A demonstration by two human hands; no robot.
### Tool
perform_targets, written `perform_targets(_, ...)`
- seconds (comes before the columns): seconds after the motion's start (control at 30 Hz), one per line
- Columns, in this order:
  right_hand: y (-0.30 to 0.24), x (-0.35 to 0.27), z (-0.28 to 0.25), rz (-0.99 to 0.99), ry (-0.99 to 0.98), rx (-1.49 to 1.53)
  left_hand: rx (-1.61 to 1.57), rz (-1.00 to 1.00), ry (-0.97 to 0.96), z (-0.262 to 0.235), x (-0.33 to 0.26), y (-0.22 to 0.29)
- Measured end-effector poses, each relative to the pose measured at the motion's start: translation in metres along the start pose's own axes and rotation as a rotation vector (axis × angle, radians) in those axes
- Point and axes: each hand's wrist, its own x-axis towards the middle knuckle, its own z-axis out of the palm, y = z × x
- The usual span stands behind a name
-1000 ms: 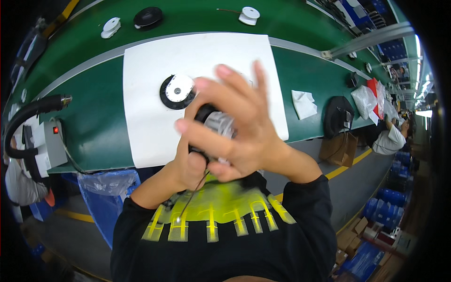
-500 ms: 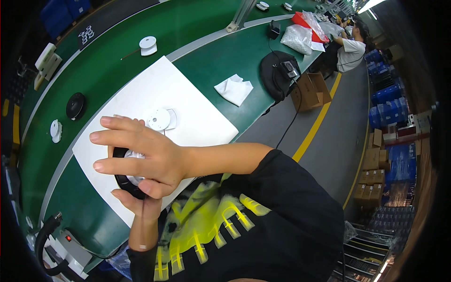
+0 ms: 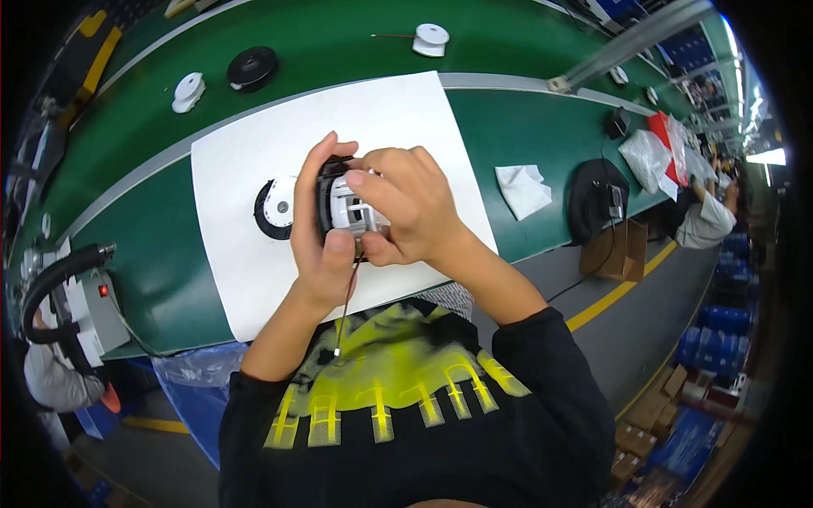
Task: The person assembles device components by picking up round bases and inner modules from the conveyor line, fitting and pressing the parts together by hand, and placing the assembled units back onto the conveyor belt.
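Between both hands, above a white sheet [image 3: 241,169], is a round black-and-white plastic housing [image 3: 354,209] tilted on edge. My left hand [image 3: 315,254] is closed around its black rim, thumb at the lower edge. My right hand [image 3: 415,203] is closed on the white side, where slots and ribs show; its fingers partly hide the part. A thin dark cable [image 3: 349,296] with a small white plug hangs below the housing, in front of my shirt. Left of my hands, a white disc [image 3: 279,203] with a black curved edge piece [image 3: 269,222] lies on the sheet, partly covered by my left hand.
Beyond the sheet stand a white spool-shaped part [image 3: 431,38], a black round part [image 3: 252,68] and another white part [image 3: 188,91]. A white cloth [image 3: 522,190] and a black pouch [image 3: 595,199] lie rightward. A grey box with red switch [image 3: 103,290] sits left.
The view has swung, so the bench sits farther right. My right hand, earlier spread over the black ring, now grips the housing's side. The housing is turned on edge, its white side showing.
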Motion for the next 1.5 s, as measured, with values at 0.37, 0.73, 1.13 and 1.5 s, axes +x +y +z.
perform_targets(0.37, 0.246, 0.005, -0.077, 0.392, -0.264, -0.790, 1.369, -0.102, 0.149, -0.108, -0.007, -0.049)
perform_targets(0.73, 0.407, 0.008, -0.094, 0.522, -0.592, -1.283, 0.371, -0.871, 0.114, -0.155, -0.003, -0.081)
perform_targets(1.13, 0.370, 0.036, -0.026, 0.619, -0.504, -0.407, -1.527, -0.197, 0.195, -0.183, -0.033, -0.065)
perform_targets(1.5, 0.058, 0.085, 0.147, 0.806, -0.262, 1.250, -1.418, -0.001, 0.381, -0.273, -0.027, -0.048)
